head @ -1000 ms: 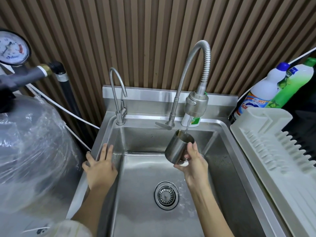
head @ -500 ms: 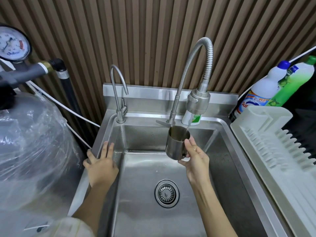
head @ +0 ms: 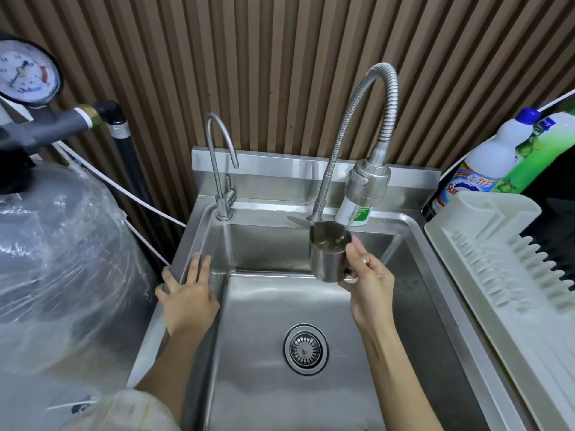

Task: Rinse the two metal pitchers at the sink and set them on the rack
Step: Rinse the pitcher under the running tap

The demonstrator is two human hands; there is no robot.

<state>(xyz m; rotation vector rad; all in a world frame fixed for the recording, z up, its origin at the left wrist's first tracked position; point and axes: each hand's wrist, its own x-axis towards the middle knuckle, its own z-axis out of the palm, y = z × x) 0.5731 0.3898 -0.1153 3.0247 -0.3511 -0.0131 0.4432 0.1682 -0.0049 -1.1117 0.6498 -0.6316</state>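
The right hand (head: 368, 283) grips the small cylindrical steel pitcher (head: 329, 255) upright under the flexible spray faucet (head: 367, 181); open stainless sink basin (head: 413, 306) below. The left hand (head: 188, 298) rests flat, fingers straight, on the sink's left rim.

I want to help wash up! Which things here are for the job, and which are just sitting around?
For the job: metal pitcher held by the right hand, spray tap, sink, white rack.

Just sitting around: small tap, cleaner bottles, gauge, wrapped tank.

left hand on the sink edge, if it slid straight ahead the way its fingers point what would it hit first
Likely the small tap at the sink's back left corner. The left hand lies flat on the rim, fingers pointing toward the tap's base; depth is hard to judge.
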